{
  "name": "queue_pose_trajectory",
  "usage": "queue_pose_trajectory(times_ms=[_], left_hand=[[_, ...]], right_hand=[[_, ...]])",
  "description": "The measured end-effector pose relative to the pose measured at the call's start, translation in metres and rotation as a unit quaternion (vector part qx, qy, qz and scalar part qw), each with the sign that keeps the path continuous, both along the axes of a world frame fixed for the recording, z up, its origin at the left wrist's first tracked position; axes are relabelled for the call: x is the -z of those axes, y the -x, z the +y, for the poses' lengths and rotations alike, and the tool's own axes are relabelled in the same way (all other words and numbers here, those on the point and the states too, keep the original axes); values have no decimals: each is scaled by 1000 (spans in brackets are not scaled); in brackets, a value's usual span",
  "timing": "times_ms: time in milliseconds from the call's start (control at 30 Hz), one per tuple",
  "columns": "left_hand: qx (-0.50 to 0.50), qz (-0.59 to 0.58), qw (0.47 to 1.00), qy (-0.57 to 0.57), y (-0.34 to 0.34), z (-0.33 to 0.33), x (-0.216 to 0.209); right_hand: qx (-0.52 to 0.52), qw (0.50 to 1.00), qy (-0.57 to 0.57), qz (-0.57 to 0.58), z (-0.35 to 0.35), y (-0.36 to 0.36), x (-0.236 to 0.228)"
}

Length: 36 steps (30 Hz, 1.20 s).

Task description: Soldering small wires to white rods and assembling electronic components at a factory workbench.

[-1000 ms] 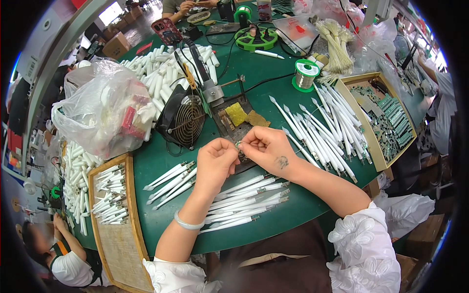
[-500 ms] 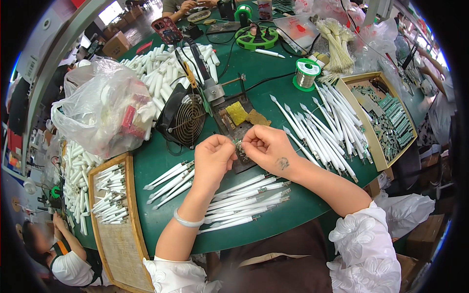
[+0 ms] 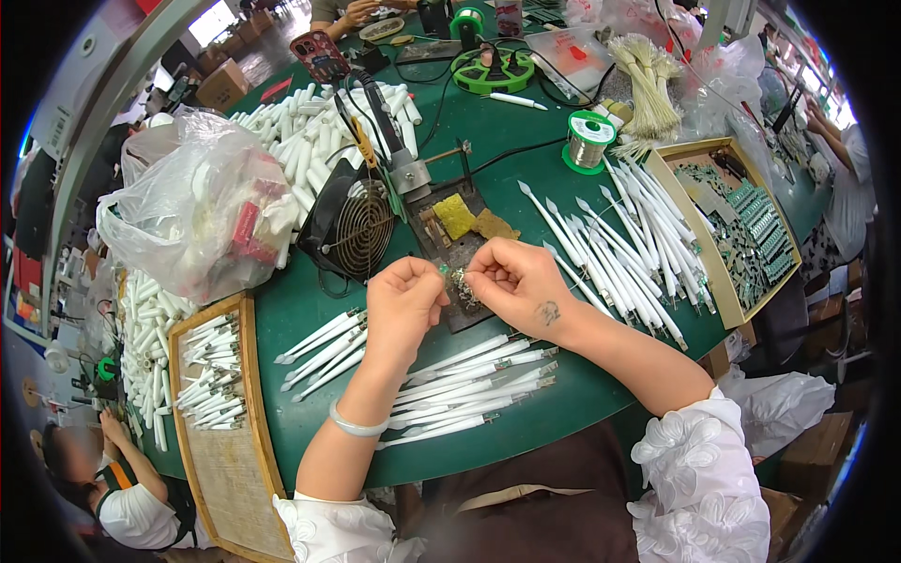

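Observation:
My left hand (image 3: 406, 298) is closed in a pinch, with a tiny green piece (image 3: 443, 269) showing at its fingertips, perhaps a small circuit board. Close beside it, my right hand (image 3: 514, 289) pinches too; whatever lies between its fingers is too small to make out. Both hands hover over a pile of small metallic bits (image 3: 465, 293) on a dark soldering stand (image 3: 460, 249). Yellow sponge (image 3: 454, 217) lies on that stand just beyond them. White candle-shaped sticks (image 3: 469, 385) with small boards at their ends lie in rows below my hands.
A black fan (image 3: 355, 225) stands at left, by a clamped soldering iron (image 3: 380, 113). Solder wire (image 3: 591, 141) and more white sticks (image 3: 601, 249) are at right, beside a box of circuit boards (image 3: 788, 267). A wood-framed tray (image 3: 230, 469) and plastic bag (image 3: 202, 206) occupy the left.
My left hand has shifted slightly left, away from the right one, and the green piece now shows at its fingertips. My right hand has barely moved.

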<state>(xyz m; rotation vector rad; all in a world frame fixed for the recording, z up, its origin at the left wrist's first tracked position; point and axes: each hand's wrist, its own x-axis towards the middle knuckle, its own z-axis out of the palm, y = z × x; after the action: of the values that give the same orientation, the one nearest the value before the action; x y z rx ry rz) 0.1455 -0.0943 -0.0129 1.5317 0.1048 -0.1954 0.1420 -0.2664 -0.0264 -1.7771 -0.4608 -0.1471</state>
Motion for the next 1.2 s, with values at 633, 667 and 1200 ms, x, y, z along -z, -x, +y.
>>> queue_pose_trajectory(times_ms=[633, 667, 1200], left_hand=[[-2, -332, 772, -542, 43, 74, 1], [9, -352, 747, -564, 45, 73, 2], [172, -1, 979, -108, 31, 10, -3]], right_hand=[[-214, 914, 339, 61, -53, -6, -20], [-214, 914, 339, 60, -51, -5, -21], [-110, 974, 83, 178, -22, 1, -13]])
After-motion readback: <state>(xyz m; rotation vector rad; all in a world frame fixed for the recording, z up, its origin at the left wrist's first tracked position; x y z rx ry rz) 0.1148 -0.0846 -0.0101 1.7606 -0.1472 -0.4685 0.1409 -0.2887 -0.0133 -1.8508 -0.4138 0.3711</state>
